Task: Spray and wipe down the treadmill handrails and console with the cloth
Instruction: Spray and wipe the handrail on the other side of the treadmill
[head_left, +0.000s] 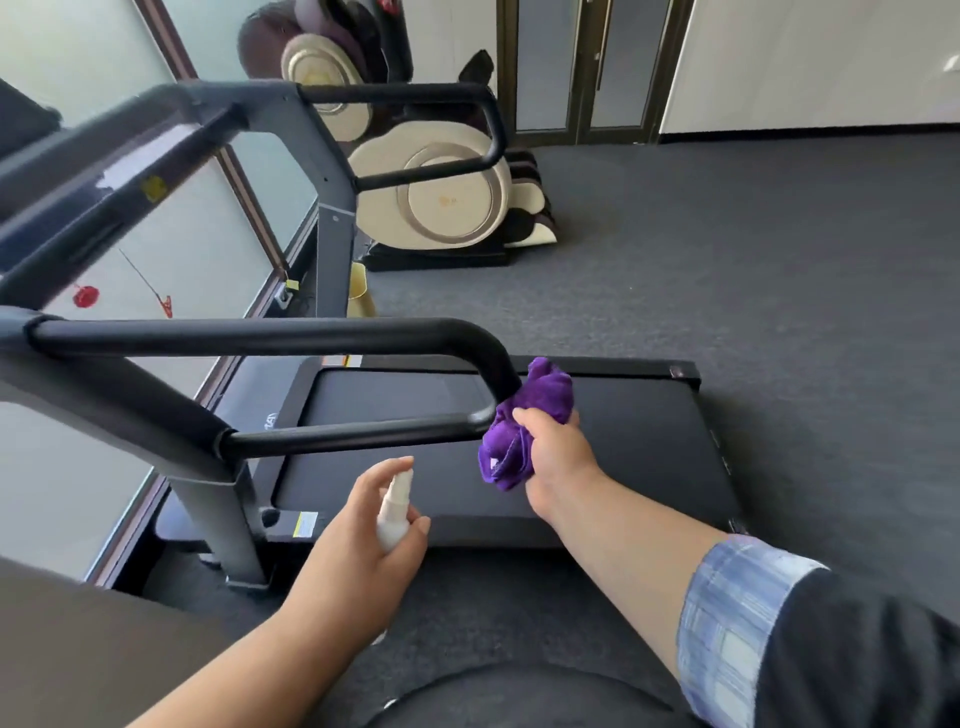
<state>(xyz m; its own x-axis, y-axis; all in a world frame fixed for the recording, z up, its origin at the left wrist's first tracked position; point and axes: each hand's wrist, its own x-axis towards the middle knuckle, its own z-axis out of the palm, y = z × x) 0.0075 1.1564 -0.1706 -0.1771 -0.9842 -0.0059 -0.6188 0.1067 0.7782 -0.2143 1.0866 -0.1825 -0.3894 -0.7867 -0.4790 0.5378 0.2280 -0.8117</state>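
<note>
R hand (558, 457) presses purple cloth (524, 426) on handrail (270, 335) bend; L hand (358, 551) holds spray bottle (393, 512).

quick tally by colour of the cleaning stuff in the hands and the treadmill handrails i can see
purple: 1, the cloth, gripped by the right hand against the near handrail
white: 1, the spray bottle, held by the left hand
black: 2, the near handrail and the far handrail
total: 4
</note>
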